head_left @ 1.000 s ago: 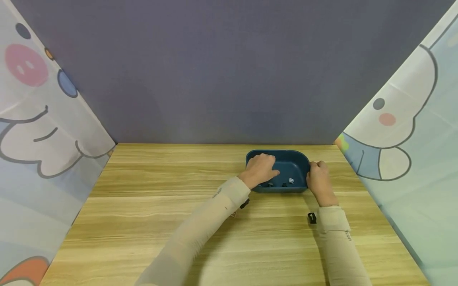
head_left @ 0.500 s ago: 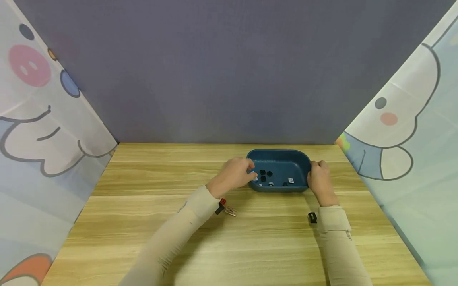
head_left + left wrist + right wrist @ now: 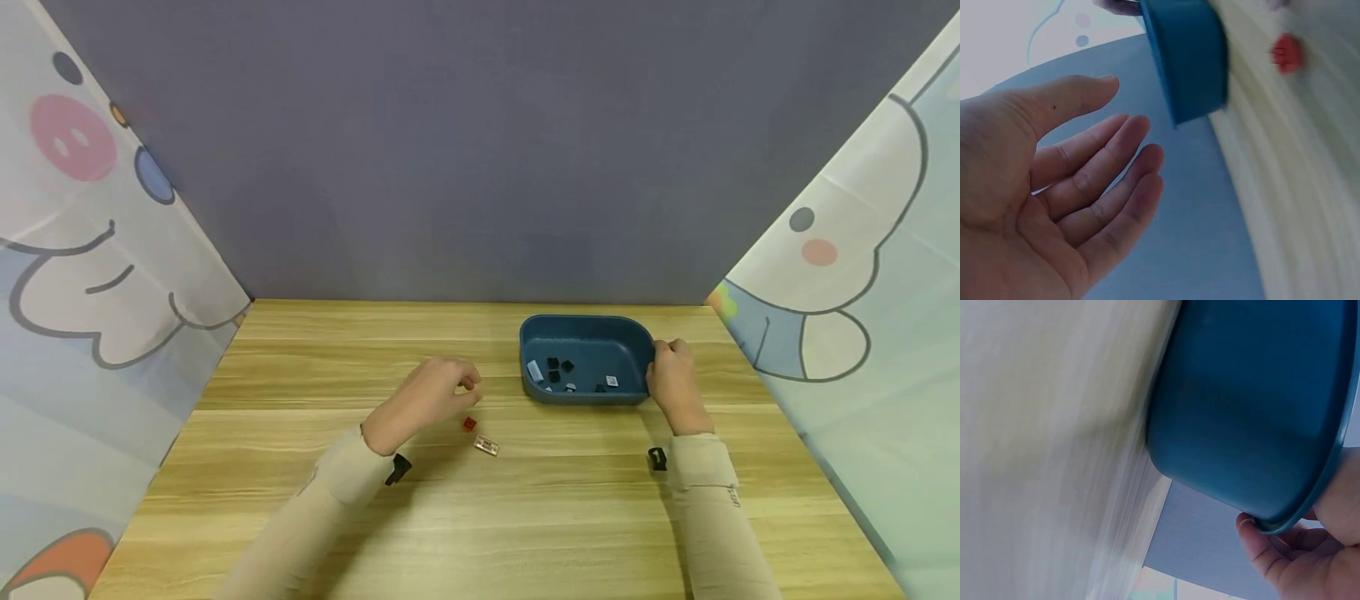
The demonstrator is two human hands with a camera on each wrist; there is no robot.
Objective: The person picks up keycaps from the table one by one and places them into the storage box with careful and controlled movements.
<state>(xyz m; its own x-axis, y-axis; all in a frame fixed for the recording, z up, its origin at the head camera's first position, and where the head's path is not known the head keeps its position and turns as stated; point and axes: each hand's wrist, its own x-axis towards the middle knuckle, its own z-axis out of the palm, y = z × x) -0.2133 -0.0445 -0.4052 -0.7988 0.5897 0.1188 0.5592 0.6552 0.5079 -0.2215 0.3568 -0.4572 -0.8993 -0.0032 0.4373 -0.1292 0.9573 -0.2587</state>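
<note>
A dark blue oblong bin (image 3: 588, 398) stands on the wooden table, with several small black and white pieces lying inside. My right hand (image 3: 671, 385) grips the bin's right rim; in the right wrist view its thumb and fingers (image 3: 1254, 547) pinch the edge. My left hand (image 3: 429, 398) is over the table left of the bin, fingers loosely bent and the palm bare in the left wrist view. Near its fingertips lies a small red cube-like piece (image 3: 469, 423). A flat pale tag with printed lettering (image 3: 487, 445) lies just in front of that.
A black angular piece (image 3: 399, 469) lies beside the left sleeve. Another black piece with a white mark (image 3: 657, 458) sits by the right sleeve. A grey panel (image 3: 480, 167) rises behind the table (image 3: 555, 517), and cartoon-printed sheets (image 3: 832, 275) flank both sides.
My left hand has come out of the bin and moved left over the table, uncovering the pieces in the bin, the red piece and the tag. The right hand keeps its hold on the rim.
</note>
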